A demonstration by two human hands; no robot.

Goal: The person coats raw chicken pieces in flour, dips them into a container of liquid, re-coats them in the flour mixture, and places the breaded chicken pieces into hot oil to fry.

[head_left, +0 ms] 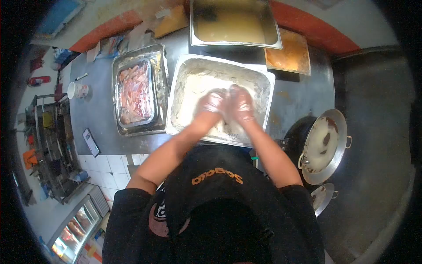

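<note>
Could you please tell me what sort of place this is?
Probably a commercial kitchen: raw meat and a deep pan of what looks like flour sit on a metal table, with a large wok beside it.

The desk [101,110] is wide, gray and shiny metal, and light makes pale spots on it. Along its far edge runs a red band [303,22], with a dull, pale wall [365,26] past it. White square tiles [103,165] sit below the desk on the left. Farther left stands a dark rack [52,141] full of small things, too blurry to name. A red fire extinguisher [39,80] is near it. Low on the left, a glass case [75,231] glows brightly. A big dark gray surface [373,132] fills the right side; I can't tell if it is floor or wall.
</note>
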